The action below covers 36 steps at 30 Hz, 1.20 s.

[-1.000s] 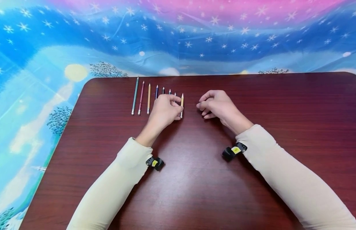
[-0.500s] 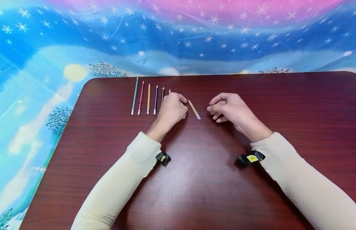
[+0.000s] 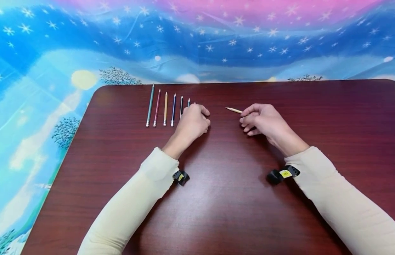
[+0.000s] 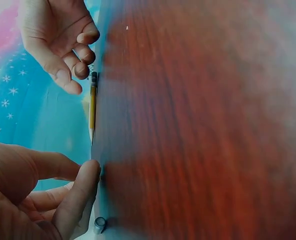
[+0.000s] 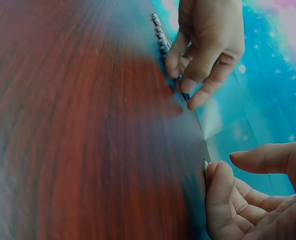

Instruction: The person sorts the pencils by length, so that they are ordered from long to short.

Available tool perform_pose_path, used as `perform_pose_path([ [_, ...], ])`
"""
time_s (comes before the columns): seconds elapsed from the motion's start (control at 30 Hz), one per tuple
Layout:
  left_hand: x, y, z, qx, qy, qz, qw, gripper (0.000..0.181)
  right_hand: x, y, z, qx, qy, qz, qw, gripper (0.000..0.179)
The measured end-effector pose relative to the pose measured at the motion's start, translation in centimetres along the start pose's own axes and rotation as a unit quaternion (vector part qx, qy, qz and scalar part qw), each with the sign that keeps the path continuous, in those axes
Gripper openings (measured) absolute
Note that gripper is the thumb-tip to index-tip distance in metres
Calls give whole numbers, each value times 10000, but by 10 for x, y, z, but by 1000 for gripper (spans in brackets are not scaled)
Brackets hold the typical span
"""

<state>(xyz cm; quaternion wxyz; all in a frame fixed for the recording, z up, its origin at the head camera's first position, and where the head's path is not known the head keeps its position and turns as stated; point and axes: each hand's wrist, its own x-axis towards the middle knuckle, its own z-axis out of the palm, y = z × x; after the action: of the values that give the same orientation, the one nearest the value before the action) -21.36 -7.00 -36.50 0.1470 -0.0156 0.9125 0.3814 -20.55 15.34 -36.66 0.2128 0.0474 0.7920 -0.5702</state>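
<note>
A short yellow pencil (image 3: 234, 110) lies slanted on the table, its tip to the left. Beside its eraser end is my right hand (image 3: 263, 120), fingers loosely bent, thumb and forefinger apart in the right wrist view. In the left wrist view, the yellow pencil (image 4: 92, 107) lies between both hands. My left hand (image 3: 193, 122) hovers at the right end of a row of pencils and covers the lower parts of the shortest ones. Nothing shows between its loosely bent fingertips. The row includes a long teal pencil (image 3: 150, 106), a red pencil (image 3: 157, 108) and a blue pencil (image 3: 173, 109).
The pencils stand side by side, tips away from me, stepping down in length to the right on the dark red wooden table (image 3: 216, 198). Behind its far edge hangs a cloth (image 3: 184, 39) with snowflakes. Each wrist carries a small black camera (image 3: 181, 177).
The yellow pencil has come away from my left hand, rolled right and turned, its eraser end now by my right hand. Both hands have shifted right.
</note>
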Motion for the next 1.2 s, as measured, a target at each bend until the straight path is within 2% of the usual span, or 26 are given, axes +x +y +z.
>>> perform_pose_path([
  [0.2,0,5,3,-527,-255,-62,9983,20,0,3,-10,4,20,-40,10000,25],
  [0.33,4,15,9,-951,-417,-20,9946,23,-3,6,-16,-25,37,-16,10000,26],
  [0.53,20,37,24,-1338,-455,67,9899,32,-16,14,-28,-64,92,34,9999,27],
  [0.77,38,56,38,-1716,-489,66,9839,41,-36,25,-45,-137,175,-122,9997,27],
  [0.9,45,63,44,-1660,-488,83,9849,39,-45,32,-54,-128,213,-122,9996,25],
  [1.2,52,69,49,-1049,-593,177,9926,23,-57,44,-68,30,338,-237,9991,13],
])
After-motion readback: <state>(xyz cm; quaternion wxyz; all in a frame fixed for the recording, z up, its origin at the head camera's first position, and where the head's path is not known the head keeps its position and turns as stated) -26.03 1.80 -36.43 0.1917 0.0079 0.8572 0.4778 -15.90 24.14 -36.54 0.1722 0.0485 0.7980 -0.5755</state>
